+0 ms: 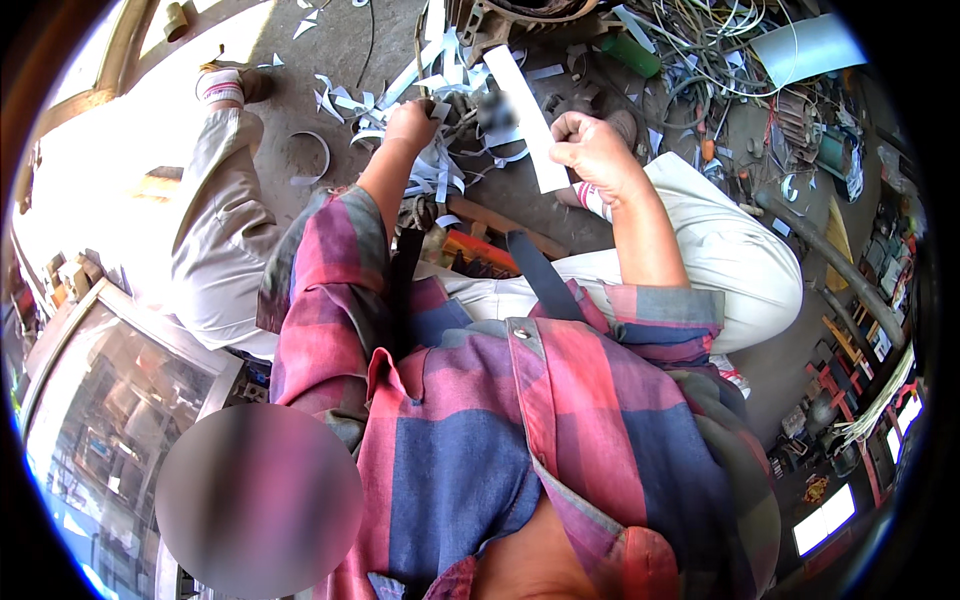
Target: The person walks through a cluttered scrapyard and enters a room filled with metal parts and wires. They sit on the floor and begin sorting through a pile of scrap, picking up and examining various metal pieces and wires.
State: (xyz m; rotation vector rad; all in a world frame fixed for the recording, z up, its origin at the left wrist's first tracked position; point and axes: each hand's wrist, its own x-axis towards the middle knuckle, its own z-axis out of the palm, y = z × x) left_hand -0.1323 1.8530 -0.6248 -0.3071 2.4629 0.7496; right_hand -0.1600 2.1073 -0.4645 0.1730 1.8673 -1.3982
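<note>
White paper strip (530,115) clenched in right hand (592,150); left hand (412,125) grips scraps (440,170) over concrete floor (300,100).

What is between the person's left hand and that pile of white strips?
Nothing visible: the left hand is already in the pile of white strips, fingers closed among them. The right hand holds up one long white strip.

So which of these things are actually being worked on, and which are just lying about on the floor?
In hand:
- white paper strip, held in the right hand
- heap of white strip offcuts, where the left hand reaches in

Lying about:
- tangle of wires
- green bottle
- loose curled strip on the concrete floor
- pale sheet
</note>
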